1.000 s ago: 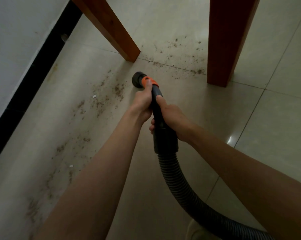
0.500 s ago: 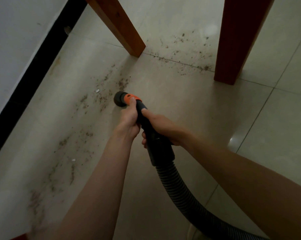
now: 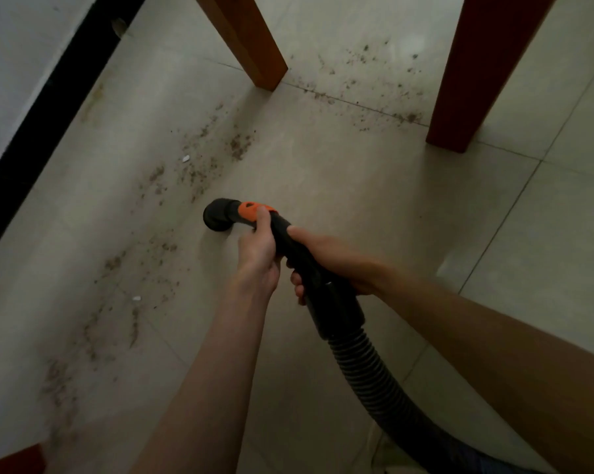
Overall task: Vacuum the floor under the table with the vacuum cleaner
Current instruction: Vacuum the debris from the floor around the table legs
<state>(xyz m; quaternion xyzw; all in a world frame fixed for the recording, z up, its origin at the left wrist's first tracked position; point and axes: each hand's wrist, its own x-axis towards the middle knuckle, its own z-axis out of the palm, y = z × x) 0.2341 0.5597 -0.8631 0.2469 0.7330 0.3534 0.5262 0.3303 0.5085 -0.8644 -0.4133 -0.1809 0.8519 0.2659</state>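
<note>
Vacuum nozzle (image 3: 218, 215) just beyond left hand (image 3: 258, 249), right hand (image 3: 329, 254) behind.

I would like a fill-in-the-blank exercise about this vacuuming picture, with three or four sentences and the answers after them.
1. Both hands grip the black vacuum wand; the hand nearer the nozzle is the ____ hand.
2. The collar just behind the nozzle has the colour ____.
3. The right hand holds the wand just above the ribbed ____.
4. Brown crumbs lie between two wooden table ____.

Answers: left; orange; hose; legs
</note>
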